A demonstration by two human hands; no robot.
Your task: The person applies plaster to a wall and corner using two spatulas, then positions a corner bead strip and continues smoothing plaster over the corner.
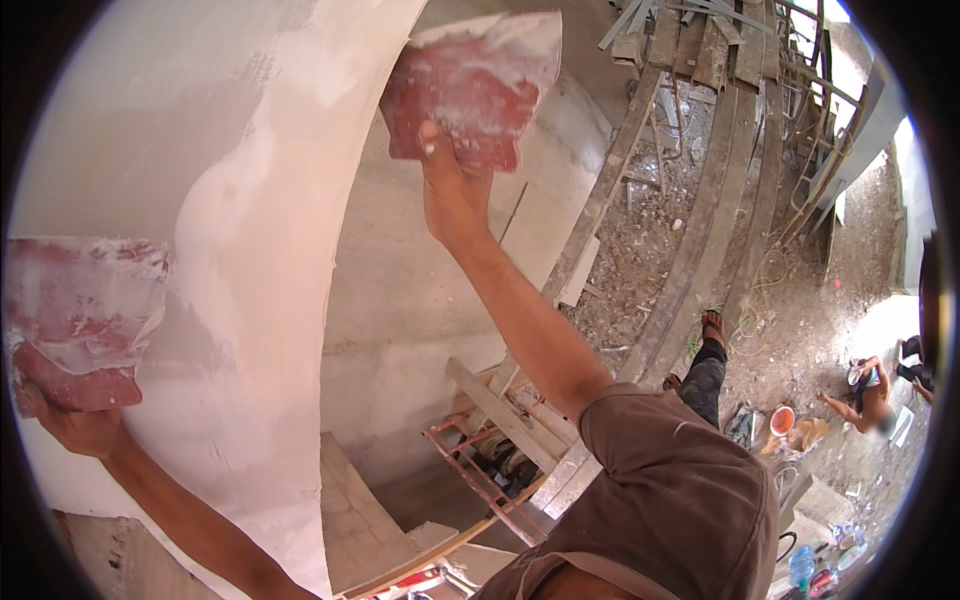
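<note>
Skim-coating step, judged mid-way. My right hand [452, 190] grips a red plaster trowel [470, 85] against the curved wall's [250, 250] upper edge; my left hand [75, 425] clasps a second loaded red trowel [80, 315] lower left. Next move needs an even, flat stroke.

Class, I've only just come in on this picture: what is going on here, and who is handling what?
A person high up on a building site is working white plaster on a curved wall. The right hand presses a red plaster-smeared trowel against the wall's edge. The left hand holds a second red trowel, loaded with plaster, flat near the wall. Far below lie wooden planks and rubble, and another person crouches beside an orange bucket.
</note>
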